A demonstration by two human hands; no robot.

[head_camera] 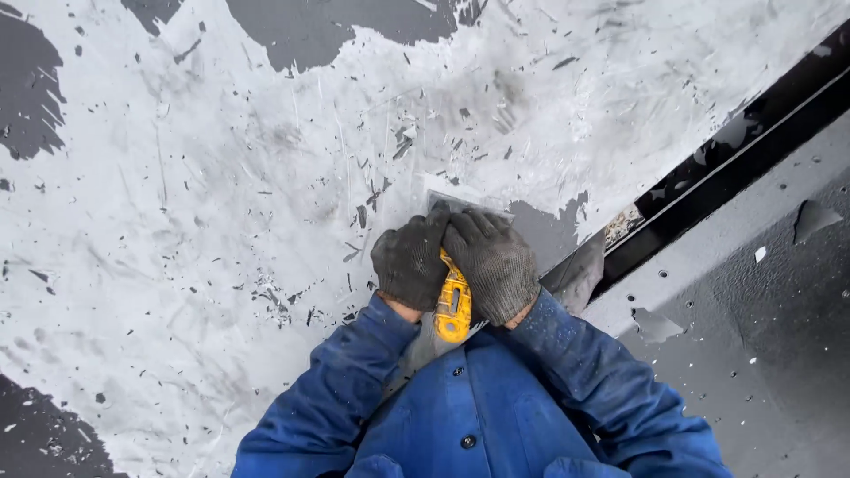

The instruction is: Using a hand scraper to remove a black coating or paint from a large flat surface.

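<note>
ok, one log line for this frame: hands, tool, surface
left hand: gripping scraper | right hand: gripping scraper | scraper: yellow handle, blade on surface | surface: white coating, grey patches bared

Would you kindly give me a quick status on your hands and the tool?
Left hand and right hand, both gloved, shut on yellow-handled scraper. Blade flat on white-coated surface. Nothing in the way.

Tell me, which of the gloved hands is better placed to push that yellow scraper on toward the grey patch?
Probably the right hand: it sits on the side of the yellow scraper nearest the grey patch. The left hand grips the far side, over white scraped surface.
</note>
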